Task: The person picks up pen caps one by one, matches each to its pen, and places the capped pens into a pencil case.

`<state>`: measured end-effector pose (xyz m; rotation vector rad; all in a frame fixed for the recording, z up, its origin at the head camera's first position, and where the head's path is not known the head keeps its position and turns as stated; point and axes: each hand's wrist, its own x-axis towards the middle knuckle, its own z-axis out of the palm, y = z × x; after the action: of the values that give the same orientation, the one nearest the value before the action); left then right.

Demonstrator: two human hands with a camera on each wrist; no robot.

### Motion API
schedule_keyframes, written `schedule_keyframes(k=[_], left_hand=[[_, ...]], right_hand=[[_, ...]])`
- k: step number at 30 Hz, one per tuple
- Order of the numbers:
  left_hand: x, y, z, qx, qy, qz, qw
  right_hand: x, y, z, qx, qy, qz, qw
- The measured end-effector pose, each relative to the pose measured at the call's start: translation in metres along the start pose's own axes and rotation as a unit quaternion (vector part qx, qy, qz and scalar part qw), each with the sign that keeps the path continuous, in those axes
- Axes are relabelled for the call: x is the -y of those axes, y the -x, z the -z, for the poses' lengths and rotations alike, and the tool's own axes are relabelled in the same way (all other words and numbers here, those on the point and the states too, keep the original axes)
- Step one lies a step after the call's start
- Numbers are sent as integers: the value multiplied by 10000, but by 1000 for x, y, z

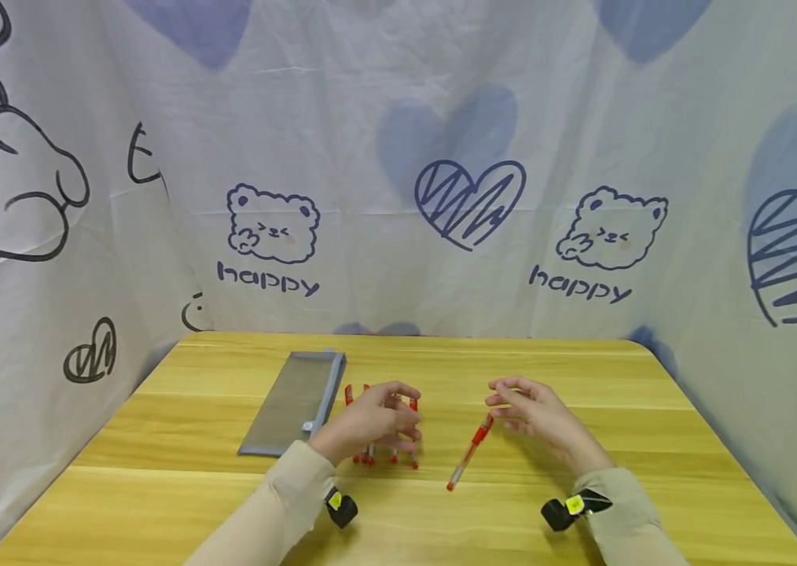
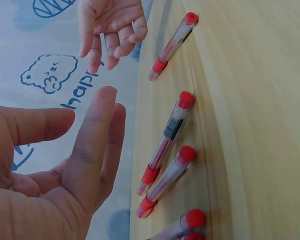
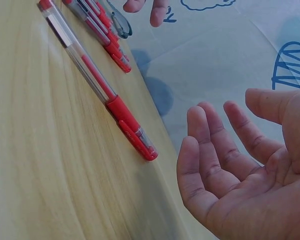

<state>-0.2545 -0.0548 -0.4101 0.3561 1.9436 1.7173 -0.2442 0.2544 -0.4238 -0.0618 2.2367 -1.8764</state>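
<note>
- Clock directions are as the head camera sees the table (image 1: 413,523), 12 being the far edge.
- Left hand (image 1: 373,420): thumb and fingers apart, with the fingertips toward 3 o'clock; it is over the row of pens and partly hides them.
- Right hand (image 1: 536,413): fingers gently bent and thumb spread away from them, fingertips toward 10 o'clock; a gap separates the two hands.
- Lone red gel pen (image 1: 470,453): on the table at the right hand's 8 o'clock, cap toward 1 and plugged end toward 7; the right wrist view shows it apart from that hand.
- Row of red gel pens (image 2: 166,140): at least four, lying side by side at the lone pen's 9 to 10 o'clock, with clear barrels, caps toward 12 and red end plugs toward 6.
- Translucent grey-edged pouch (image 1: 285,409): flat at the left hand's 9 o'clock, a pale tab on its 4 o'clock side.
- White printed curtain (image 1: 370,259): beyond the table at 12, bearing hearts, bears and "happy".
</note>
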Motion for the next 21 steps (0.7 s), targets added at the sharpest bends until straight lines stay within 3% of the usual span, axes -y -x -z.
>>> schedule_keyframes(k=[6, 16, 21], left_hand=[[0, 2, 10, -144, -148, -26, 9998], [0, 8, 28, -784, -447, -81, 9959], [3, 11, 41, -909, -417, -74, 9950]], right_hand=[[1, 1, 0, 20, 21, 34, 10000], [2, 1, -3, -21, 52, 23, 10000], [3, 2, -4, -6, 70, 39, 10000]])
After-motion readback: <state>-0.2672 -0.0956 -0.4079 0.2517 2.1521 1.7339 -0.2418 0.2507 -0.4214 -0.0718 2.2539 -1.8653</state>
